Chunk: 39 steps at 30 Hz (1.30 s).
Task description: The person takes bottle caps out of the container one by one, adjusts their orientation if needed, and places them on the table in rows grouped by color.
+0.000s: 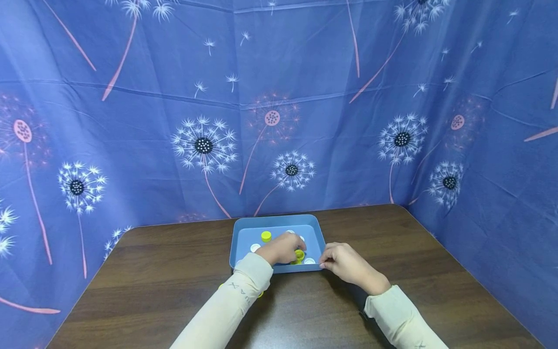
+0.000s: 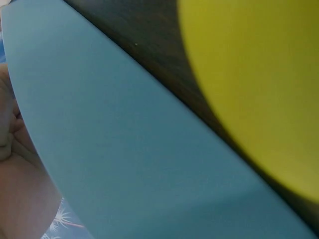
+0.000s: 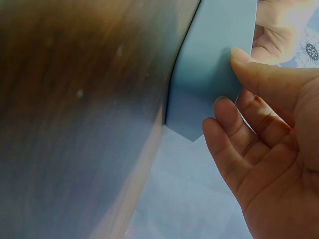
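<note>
Tray: a light blue, shallow rectangular tray with rounded corners [image 1: 276,221] sits toward the far edge of the surface, close to the cloth.
Left hand: the left hand [image 1: 281,248] reaches over the near wall, fingers bent down beside yellow round caps [image 1: 300,255]; whether it pinches one, I cannot tell.
Right hand: the right hand [image 1: 348,261], apart from the left, pinches the tray's near right corner between thumb and fingers.
Caps: white round caps [image 1: 255,247] and another yellow round cap [image 1: 266,236] lie inside; a yellow round piece [image 2: 264,89] rests outside, just beside the near wall.
Good handling: a light, steady corner grip should stop sliding; fingertips are best taken straight down on one cap, wrist clear of the wall.
Surface: dark brown wood-grain [image 1: 174,271], softly reflective near the person.
Room: blue cloth printed with white and pink dandelions [image 1: 331,72] hangs behind and at the right.
</note>
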Motion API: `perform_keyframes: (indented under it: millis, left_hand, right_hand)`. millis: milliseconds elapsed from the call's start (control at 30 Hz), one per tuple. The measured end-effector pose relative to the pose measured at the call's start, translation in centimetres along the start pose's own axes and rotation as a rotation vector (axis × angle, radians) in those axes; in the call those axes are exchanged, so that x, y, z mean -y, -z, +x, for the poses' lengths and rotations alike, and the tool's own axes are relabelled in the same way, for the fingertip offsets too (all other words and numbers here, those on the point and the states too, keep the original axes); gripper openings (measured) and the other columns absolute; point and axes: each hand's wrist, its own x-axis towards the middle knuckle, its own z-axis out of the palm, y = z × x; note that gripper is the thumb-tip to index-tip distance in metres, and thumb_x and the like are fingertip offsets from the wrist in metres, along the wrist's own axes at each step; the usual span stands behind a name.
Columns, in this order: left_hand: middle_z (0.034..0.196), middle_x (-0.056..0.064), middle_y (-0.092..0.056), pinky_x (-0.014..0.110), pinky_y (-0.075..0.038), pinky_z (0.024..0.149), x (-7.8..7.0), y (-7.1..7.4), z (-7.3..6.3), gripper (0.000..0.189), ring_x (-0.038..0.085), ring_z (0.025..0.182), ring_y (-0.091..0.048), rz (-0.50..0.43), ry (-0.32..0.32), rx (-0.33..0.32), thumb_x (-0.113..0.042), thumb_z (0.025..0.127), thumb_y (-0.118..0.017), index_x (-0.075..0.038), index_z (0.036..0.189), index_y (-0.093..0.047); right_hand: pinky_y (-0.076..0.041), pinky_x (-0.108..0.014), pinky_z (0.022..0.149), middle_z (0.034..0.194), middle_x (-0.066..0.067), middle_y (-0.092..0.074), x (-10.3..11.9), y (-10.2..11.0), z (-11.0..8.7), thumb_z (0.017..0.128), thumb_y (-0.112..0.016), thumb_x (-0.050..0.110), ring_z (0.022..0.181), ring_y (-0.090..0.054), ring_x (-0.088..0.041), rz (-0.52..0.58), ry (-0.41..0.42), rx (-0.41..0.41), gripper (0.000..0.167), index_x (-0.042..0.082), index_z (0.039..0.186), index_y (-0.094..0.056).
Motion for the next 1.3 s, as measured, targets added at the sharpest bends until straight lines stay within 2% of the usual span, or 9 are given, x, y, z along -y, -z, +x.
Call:
perform_keyframes:
  millis: [233, 333, 600, 667, 767, 867, 1000, 1167, 1300]
  left_hand:
    - [0.098, -0.006, -0.073, 0.02, -0.05, 0.08, 0.15, -0.48, 0.37, 0.031, 0.005, 0.087, -0.06, 0.037, -0.024, -0.005, 0.004, 0.078, -0.067, -0.012, 0.102, -0.079]
    - [0.099, -0.005, -0.073, 0.019, -0.05, 0.08, 0.13, -0.59, 0.41, 0.029, 0.005, 0.085, -0.058, 0.044, -0.039, -0.009, 0.0, 0.078, -0.068, -0.012, 0.103, -0.078]
    - [0.108, -0.002, -0.074, 0.024, -0.052, 0.089, -0.4, -0.68, 0.59, 0.025, 0.01, 0.103, -0.066, 0.042, -0.059, -0.01, -0.015, 0.084, -0.071, -0.01, 0.108, -0.078]
    - [0.106, -0.002, -0.075, 0.024, -0.052, 0.089, -0.63, -0.68, 0.57, 0.022, 0.011, 0.103, -0.067, 0.067, -0.059, -0.007, -0.02, 0.086, -0.073, -0.01, 0.106, -0.078]
    - [0.102, -0.003, -0.075, 0.023, -0.052, 0.088, -0.76, -0.79, 0.61, 0.017, 0.011, 0.1, -0.067, 0.099, -0.074, -0.017, -0.017, 0.086, -0.074, -0.011, 0.101, -0.079]
    - [0.091, -0.005, -0.074, 0.021, -0.052, 0.079, -0.81, -0.86, 0.59, 0.01, 0.008, 0.086, -0.064, 0.106, -0.088, -0.032, -0.011, 0.083, -0.073, -0.01, 0.092, -0.079]
    - [0.074, -0.004, -0.067, 0.02, -0.044, 0.061, -0.79, -0.83, 0.48, 0.007, 0.009, 0.067, -0.051, 0.071, -0.065, -0.024, -0.005, 0.08, -0.071, -0.01, 0.08, -0.076]
    - [0.072, -0.007, -0.063, 0.018, -0.041, 0.06, -0.66, -0.68, 0.41, 0.007, 0.006, 0.064, -0.047, 0.033, -0.039, -0.017, -0.006, 0.08, -0.071, -0.011, 0.075, -0.074]
    - [0.062, -0.008, -0.053, 0.018, -0.035, 0.051, -0.39, -0.54, 0.44, 0.013, 0.007, 0.057, -0.042, 0.009, -0.046, -0.033, -0.008, 0.079, -0.07, -0.011, 0.067, -0.069]
  right_hand:
    - [-0.05, -0.023, 0.065, 0.077, 0.011, -0.064, -0.15, 0.0, 0.0, 0.08, -0.079, 0.001, 0.074, -0.057, -0.001, 0.011, 0.01, 0.0, 0.012, 0.012, 0.078, -0.077]
    - [-0.051, -0.023, 0.066, 0.077, 0.011, -0.064, -0.04, 0.0, -0.02, 0.08, -0.079, 0.002, 0.074, -0.058, -0.001, 0.012, 0.008, -0.001, 0.011, 0.013, 0.079, -0.077]
    - [-0.051, -0.023, 0.066, 0.077, 0.01, -0.065, 0.06, 0.05, 0.05, 0.08, -0.079, 0.001, 0.074, -0.057, -0.001, 0.012, 0.014, 0.001, 0.011, 0.012, 0.079, -0.077]
    - [-0.051, -0.023, 0.066, 0.078, 0.01, -0.065, 0.07, 0.12, 0.05, 0.08, -0.079, 0.001, 0.074, -0.057, -0.001, 0.01, 0.01, 0.005, 0.01, 0.011, 0.079, -0.077]
    - [-0.051, -0.023, 0.066, 0.078, 0.01, -0.065, 0.08, 0.17, 0.03, 0.081, -0.079, 0.001, 0.074, -0.057, -0.001, 0.012, 0.004, 0.008, 0.009, 0.01, 0.08, -0.077]
    - [-0.051, -0.023, 0.066, 0.078, 0.01, -0.065, 0.03, 0.09, 0.01, 0.081, -0.079, 0.001, 0.075, -0.057, -0.001, 0.01, 0.003, 0.009, 0.009, 0.01, 0.08, -0.077]
    - [-0.051, -0.024, 0.066, 0.078, 0.01, -0.065, 0.0, 0.0, 0.0, 0.08, -0.079, 0.001, 0.075, -0.057, -0.001, 0.011, 0.002, 0.008, 0.011, 0.011, 0.08, -0.077]
    - [-0.051, -0.023, 0.066, 0.078, 0.011, -0.065, -0.02, 0.02, -0.02, 0.08, -0.079, 0.001, 0.075, -0.057, -0.001, 0.011, -0.007, 0.009, 0.011, 0.012, 0.079, -0.077]
    - [-0.051, -0.023, 0.066, 0.078, 0.011, -0.064, -0.07, 0.06, -0.05, 0.081, -0.079, 0.001, 0.075, -0.058, -0.001, 0.009, -0.009, 0.009, 0.011, 0.012, 0.079, -0.077]
